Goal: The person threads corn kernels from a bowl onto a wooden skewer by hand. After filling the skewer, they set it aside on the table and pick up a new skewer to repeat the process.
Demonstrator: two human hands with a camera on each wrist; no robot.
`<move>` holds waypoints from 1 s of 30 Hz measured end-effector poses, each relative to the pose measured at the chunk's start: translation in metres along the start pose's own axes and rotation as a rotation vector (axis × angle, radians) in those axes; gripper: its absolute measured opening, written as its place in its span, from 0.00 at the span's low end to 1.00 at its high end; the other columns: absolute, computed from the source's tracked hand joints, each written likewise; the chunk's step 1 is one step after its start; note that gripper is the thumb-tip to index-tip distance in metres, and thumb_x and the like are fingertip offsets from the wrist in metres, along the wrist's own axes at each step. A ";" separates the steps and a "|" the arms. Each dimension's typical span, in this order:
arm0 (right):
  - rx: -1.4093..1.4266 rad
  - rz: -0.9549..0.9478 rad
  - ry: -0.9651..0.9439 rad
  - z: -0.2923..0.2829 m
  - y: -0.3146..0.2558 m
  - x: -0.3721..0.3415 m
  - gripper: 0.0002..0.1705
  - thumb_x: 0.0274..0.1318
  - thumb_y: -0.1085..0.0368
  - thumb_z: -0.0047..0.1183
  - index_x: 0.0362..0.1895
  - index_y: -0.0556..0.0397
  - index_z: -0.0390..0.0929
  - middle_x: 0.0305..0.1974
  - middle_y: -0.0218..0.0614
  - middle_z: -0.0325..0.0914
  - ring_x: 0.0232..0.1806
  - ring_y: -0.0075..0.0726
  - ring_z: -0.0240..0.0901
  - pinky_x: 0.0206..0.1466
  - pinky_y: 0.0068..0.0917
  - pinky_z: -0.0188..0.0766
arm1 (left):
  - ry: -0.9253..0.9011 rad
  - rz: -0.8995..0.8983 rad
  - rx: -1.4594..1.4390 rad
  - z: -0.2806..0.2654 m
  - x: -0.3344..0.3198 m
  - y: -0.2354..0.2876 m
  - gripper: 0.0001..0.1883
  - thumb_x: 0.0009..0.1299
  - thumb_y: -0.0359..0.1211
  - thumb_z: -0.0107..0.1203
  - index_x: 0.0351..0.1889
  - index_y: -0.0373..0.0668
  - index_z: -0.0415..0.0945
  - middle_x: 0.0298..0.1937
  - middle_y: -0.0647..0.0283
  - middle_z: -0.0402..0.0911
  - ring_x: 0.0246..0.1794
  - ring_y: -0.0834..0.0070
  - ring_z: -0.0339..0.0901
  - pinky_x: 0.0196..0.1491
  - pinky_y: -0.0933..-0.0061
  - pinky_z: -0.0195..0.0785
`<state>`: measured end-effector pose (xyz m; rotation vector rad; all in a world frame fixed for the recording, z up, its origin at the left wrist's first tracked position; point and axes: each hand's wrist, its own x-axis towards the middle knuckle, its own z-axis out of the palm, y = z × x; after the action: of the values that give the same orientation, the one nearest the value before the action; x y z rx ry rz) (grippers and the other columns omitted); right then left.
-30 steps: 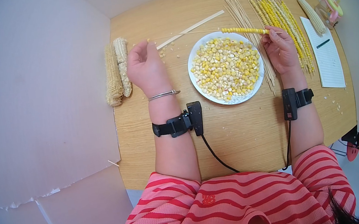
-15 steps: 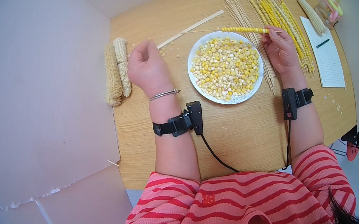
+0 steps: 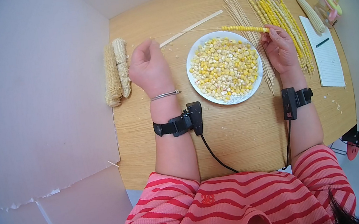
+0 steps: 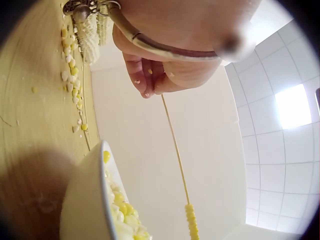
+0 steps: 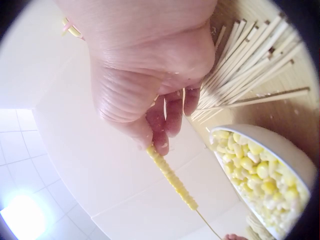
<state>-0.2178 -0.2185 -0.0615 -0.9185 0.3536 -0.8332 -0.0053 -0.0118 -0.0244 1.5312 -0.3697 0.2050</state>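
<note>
A thin wooden skewer spans the air between both hands, over the far side of the plate. Yellow corn kernels are threaded in a tight row along its right part. My right hand pinches the skewer at the right end of that row, thumb against fingers. At the bare left end, my left hand has thumb and fingertips closed together; the skewer runs right up to them in the left wrist view. Below lies a white plate heaped with loose yellow and white kernels.
Bare skewers lie right of the plate, with several filled corn skewers beyond. Stripped cobs rest at the left wall, near a flat wooden strip. Farther right are a notepad, a pen and a whole cob.
My left hand has shifted slightly to the right, toward the threaded kernels. The right hand and the kernel row have stayed nearly still.
</note>
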 end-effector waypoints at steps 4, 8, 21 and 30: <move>0.001 0.002 0.005 0.000 0.000 0.000 0.12 0.55 0.67 0.52 0.43 0.57 0.75 0.35 0.34 0.76 0.34 0.25 0.69 0.44 0.23 0.65 | -0.001 -0.008 -0.021 0.001 -0.002 0.002 0.07 0.60 0.23 0.56 0.36 0.30 0.77 0.31 0.58 0.80 0.31 0.79 0.78 0.36 0.83 0.70; 0.004 -0.001 0.002 0.000 0.000 0.000 0.12 0.55 0.67 0.52 0.43 0.57 0.75 0.34 0.34 0.76 0.34 0.25 0.69 0.43 0.23 0.65 | -0.019 0.024 -0.024 0.001 -0.001 -0.002 0.07 0.60 0.23 0.57 0.36 0.30 0.77 0.31 0.58 0.80 0.31 0.79 0.77 0.36 0.83 0.71; -0.065 0.008 -0.015 0.008 -0.001 -0.002 0.12 0.54 0.67 0.53 0.42 0.58 0.76 0.32 0.33 0.76 0.34 0.25 0.69 0.42 0.23 0.65 | -0.415 -0.062 -0.155 0.029 -0.030 0.015 0.08 0.60 0.22 0.56 0.38 0.32 0.77 0.35 0.60 0.80 0.35 0.80 0.77 0.41 0.83 0.71; -0.032 0.017 -0.045 0.005 0.000 -0.002 0.12 0.54 0.67 0.53 0.43 0.58 0.76 0.32 0.33 0.76 0.34 0.25 0.69 0.42 0.23 0.65 | -0.668 -0.047 -0.197 0.038 -0.044 0.023 0.08 0.63 0.23 0.54 0.39 0.33 0.77 0.36 0.60 0.81 0.38 0.79 0.78 0.43 0.82 0.70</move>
<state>-0.2164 -0.2139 -0.0593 -0.9614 0.3358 -0.7924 -0.0583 -0.0440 -0.0192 1.3792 -0.8515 -0.3841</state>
